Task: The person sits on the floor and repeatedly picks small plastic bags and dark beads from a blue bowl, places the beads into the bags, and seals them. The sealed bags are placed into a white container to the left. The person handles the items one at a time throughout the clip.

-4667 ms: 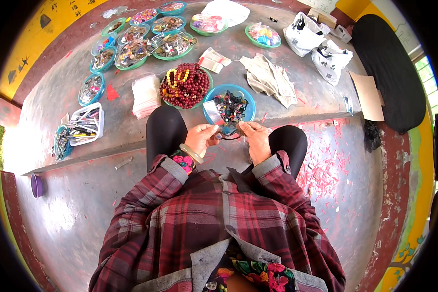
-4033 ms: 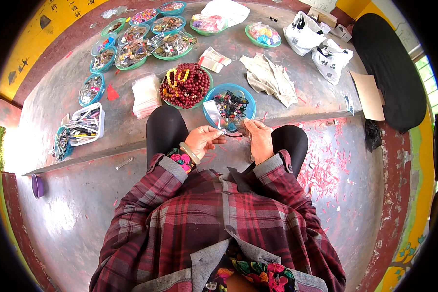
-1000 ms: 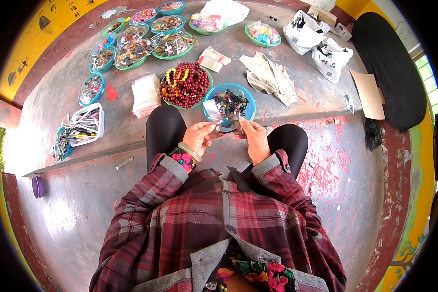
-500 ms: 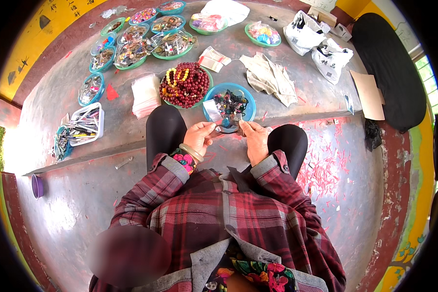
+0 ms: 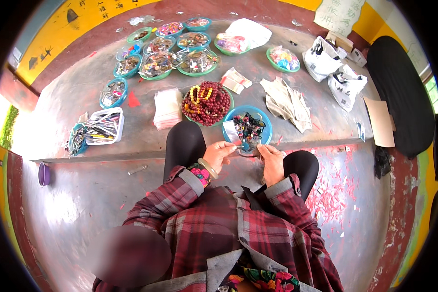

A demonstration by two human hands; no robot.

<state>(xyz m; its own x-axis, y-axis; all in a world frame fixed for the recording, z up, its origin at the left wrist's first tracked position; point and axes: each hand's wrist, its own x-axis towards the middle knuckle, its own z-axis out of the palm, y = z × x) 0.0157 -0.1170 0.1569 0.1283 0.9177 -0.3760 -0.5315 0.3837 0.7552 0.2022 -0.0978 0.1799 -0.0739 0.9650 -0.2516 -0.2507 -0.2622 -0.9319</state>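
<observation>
My left hand (image 5: 219,155), a bangle on its wrist, pinches one end of a thin dark cord-like piece (image 5: 248,155) between thumb and fingers. The fingertips of my right hand (image 5: 272,164) are closed on the other end. The piece sags in a small curve between them, over my lap; its exact kind is too small to make out. Just beyond both hands stands a blue basin (image 5: 269,125) with a tangle of dark cords and coloured bits (image 5: 249,127) in it. A white slip (image 5: 230,130) leans at its left side.
Left of the basin are a bowl of dark red beads (image 5: 207,104), a stack of pale bags (image 5: 168,109) and a white tray of pens (image 5: 120,127). Several basins of small goods stand farther back. A beige cloth (image 5: 287,104) lies right. Red scraps (image 5: 331,182) litter the floor.
The whole view has shifted, so things sit lower and farther right. My hands stay in front of the blue basin, now slightly farther apart, still holding the dark piece.
</observation>
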